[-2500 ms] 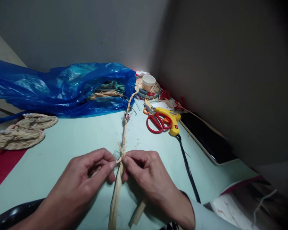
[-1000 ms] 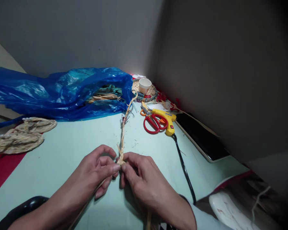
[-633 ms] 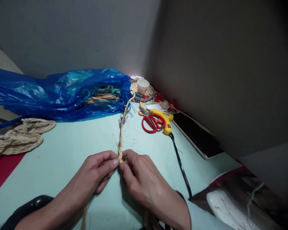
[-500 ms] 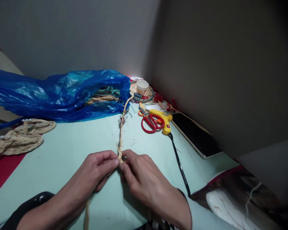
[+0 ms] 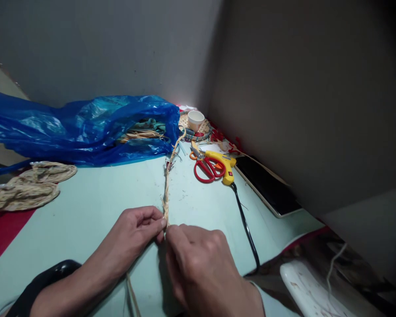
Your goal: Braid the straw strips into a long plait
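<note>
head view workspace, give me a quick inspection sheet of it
surface: pale green tabletop, red patch at its left edge.
job's things: tan braided straw cord running away from the hands; loose strands trail toward the camera.
clutter: blue plastic bag, flat woven straw pieces, red-handled scissors, yellow glue gun, white cup, dark flat tablet.
grippers: left hand and right hand pinch the braid's near end.
cables: black cord from the glue gun.
surroundings: grey walls, corner.
</note>
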A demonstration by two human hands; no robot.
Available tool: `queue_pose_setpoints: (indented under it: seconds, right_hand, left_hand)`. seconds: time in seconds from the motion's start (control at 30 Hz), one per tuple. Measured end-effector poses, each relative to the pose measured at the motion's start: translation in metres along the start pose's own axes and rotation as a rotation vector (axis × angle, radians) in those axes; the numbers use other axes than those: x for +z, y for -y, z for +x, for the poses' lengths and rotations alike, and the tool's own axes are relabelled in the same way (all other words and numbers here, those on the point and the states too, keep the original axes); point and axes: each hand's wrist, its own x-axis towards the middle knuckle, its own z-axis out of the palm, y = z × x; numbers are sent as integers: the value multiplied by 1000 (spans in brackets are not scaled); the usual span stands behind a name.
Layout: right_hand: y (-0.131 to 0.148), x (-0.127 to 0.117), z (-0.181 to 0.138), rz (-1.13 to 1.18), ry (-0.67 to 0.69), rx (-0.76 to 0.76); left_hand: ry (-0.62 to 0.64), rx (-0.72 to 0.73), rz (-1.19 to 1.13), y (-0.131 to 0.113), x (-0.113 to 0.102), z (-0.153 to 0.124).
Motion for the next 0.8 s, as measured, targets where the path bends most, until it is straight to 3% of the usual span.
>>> queue_pose_setpoints:
  seconds: [0.1, 0.2, 0.37, 0.5, 0.57, 0.67, 0.73, 0.8]
  right_hand:
    - [5, 14, -4, -197, -136, -181]
    - [11, 25, -6, -322, -235, -243]
    - [15, 35, -10, -282, -190, -278]
    - [10, 20, -6, -167, -204, -296]
    - [3, 2, 1, -12, -177, -230]
    - [-11, -20, 14, 275, -72, 136]
    - [-18, -22, 21, 498, 150, 298]
    - [-22, -14, 26, 650, 269, 376]
  left_hand:
    - [18, -47, -79, 3, -2, -1]
    - [33, -87, -149, 5, -3, -4]
    - [33, -86, -179, 6, -4, -6]
    - [11, -76, -199, 7, -4, -6]
    - [15, -61, -230, 7, -4, -6]
    - [28, -39, -237, 6, -4, -6]
    - [32, -43, -212, 4, -5, -6]
    - [20, -35, -185, 2, -5, -6]
